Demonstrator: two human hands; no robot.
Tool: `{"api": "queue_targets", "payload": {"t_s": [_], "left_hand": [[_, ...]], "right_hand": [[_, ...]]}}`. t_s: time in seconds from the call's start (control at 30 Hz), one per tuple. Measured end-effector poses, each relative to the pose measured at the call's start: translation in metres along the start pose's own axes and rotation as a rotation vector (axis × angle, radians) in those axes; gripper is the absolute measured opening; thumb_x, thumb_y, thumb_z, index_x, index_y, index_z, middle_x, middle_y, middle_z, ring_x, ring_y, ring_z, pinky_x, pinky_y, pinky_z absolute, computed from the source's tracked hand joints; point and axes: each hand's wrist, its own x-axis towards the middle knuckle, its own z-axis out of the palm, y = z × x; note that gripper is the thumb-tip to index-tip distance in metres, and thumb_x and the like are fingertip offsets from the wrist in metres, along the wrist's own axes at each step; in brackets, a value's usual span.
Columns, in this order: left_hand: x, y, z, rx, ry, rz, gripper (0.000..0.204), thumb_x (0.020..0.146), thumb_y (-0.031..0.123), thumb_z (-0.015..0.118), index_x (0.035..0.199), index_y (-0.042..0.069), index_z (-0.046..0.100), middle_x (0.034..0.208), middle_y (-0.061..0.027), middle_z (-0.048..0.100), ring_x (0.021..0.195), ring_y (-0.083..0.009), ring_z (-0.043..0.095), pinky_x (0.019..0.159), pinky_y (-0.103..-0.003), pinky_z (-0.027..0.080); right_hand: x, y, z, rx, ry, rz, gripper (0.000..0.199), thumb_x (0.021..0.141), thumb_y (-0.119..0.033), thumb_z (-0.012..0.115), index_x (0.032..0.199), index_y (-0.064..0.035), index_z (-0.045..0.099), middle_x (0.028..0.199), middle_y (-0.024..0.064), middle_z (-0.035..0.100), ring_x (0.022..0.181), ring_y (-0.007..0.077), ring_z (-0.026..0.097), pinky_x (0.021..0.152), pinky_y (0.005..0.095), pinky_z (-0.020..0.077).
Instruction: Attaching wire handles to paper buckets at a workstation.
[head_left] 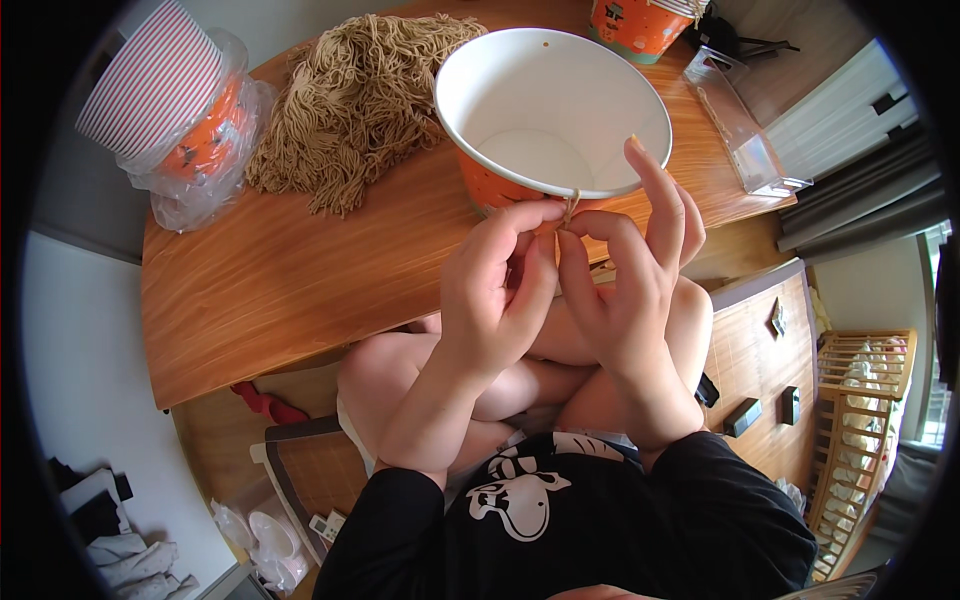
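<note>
A large paper bucket (490,90), white inside and orange outside, stands on the wooden table in front of me. A thin tan cord (573,203) loops over its near rim. My left hand (495,285) pinches the cord between thumb and forefinger, just below the rim. From the other side, my right hand (625,280) pinches the same cord, its other fingers raised. The fingertips of both hands nearly meet, hiding most of the cord. A small hole shows in the bucket's far wall. Left of the bucket lies a heaped pile of tan cords (350,105).
Stacked striped buckets (155,75) in a clear plastic bag (200,195) stand at the left of the table (260,290). Another orange bucket (635,32) is at the back. A clear plastic tray (735,130) lies along the right edge. My bent legs are under my forearms.
</note>
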Motion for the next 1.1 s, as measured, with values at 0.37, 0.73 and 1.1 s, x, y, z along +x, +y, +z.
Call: {"api": "queue_targets", "payload": {"t_s": [0.37,0.73,1.1], "left_hand": [[0.001,0.008,0.002,-0.361,-0.034,-0.271,0.015,0.098,0.006,0.067,0.112,0.0,0.067,0.072,0.0072,0.054,0.063,0.0007,0.041,0.056,-0.017,0.032],[0.003,0.01,0.015,-0.537,0.083,-0.305,0.011,0.1,0.004,0.065,0.108,-0.003,0.066,0.081,0.0014,0.066,0.074,0.0001,0.056,0.069,-0.016,0.046],[0.004,0.011,0.007,-0.545,0.017,-0.326,0.014,0.102,0.007,0.062,0.111,-0.002,0.067,0.089,0.0021,0.066,0.08,-0.0001,0.056,0.071,-0.016,0.045]], "right_hand": [[-0.004,-0.001,-0.01,0.023,-0.011,0.002,0.023,0.071,-0.01,0.078,0.092,-0.0155,0.072,0.153,0.0157,0.047,0.133,0.0345,0.044,0.11,0.0409,0.0261],[-0.004,0.005,-0.008,-0.006,0.006,-0.056,0.017,0.074,-0.009,0.077,0.09,-0.0156,0.072,0.151,0.0108,0.049,0.13,0.0334,0.042,0.11,0.0404,0.0288],[-0.002,0.007,-0.009,-0.006,-0.003,-0.034,0.017,0.074,-0.011,0.079,0.089,-0.0157,0.072,0.151,0.0139,0.049,0.136,0.0347,0.039,0.114,0.0432,0.0266]]}}
